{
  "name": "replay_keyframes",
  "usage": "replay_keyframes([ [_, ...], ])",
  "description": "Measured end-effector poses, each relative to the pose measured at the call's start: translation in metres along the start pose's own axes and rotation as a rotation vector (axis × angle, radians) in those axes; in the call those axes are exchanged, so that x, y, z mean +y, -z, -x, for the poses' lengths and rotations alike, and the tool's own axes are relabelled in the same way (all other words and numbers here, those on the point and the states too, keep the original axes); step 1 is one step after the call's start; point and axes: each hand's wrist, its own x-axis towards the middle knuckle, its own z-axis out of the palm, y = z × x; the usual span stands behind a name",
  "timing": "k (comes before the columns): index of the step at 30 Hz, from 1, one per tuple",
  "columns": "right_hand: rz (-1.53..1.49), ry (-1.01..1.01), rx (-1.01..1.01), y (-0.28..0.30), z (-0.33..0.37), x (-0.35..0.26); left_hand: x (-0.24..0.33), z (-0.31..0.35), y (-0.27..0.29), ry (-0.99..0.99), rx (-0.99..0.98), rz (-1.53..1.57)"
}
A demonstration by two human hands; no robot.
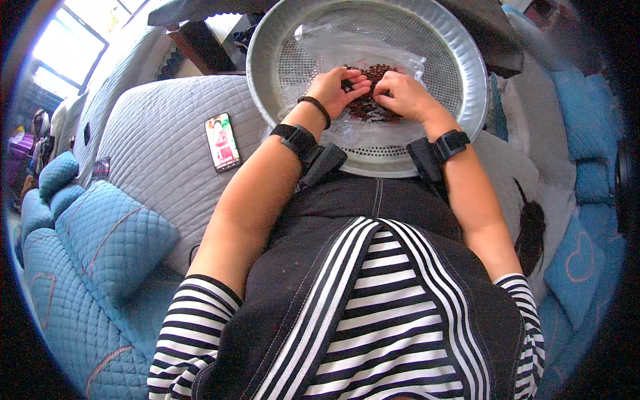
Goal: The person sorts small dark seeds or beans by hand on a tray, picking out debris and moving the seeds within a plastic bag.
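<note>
A left hand [341, 91] lies cupped, palm up and unclenched, facing a right hand [402, 97] whose grip is pinched, its contents hidden. Small dark-red pieces [362, 109] lie beneath and between both, on clear plastic film [328, 44] in a round perforated metal tray [259, 61].

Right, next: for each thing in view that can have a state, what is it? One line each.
Dark red pieces: loose, heaped amid the plastic
Clear plastic: crumpled, spread out
Perforated metal tray: holding both
Left hand: half open, palm up
Right hand: curled inward, its grip hidden
Phone: face up, screen lit
Wrist straps: fastened
</note>
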Motion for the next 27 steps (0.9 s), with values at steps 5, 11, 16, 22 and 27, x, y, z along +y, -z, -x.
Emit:
replay_keyframes([
  [5,-0.031,-0.087,0.259,0.007,-0.002,-0.008,0.001,-0.003,0.000,0.027,0.016,-0.040],
  [11,-0.184,-0.019,0.380,0.009,-0.007,-0.015,-0.001,-0.002,0.001,0.060,-0.101,-0.065],
  [16,-0.166,0.076,0.371,0.006,-0.009,-0.015,-0.003,-0.003,0.002,0.070,-0.124,-0.073],
  [22,-0.212,0.032,0.421,0.007,-0.007,-0.013,-0.001,0.001,-0.002,0.070,-0.127,-0.049],
  [27,-0.092,-0.052,0.362,0.011,-0.002,-0.006,0.001,0.003,0.000,0.010,-0.093,0.002],
])
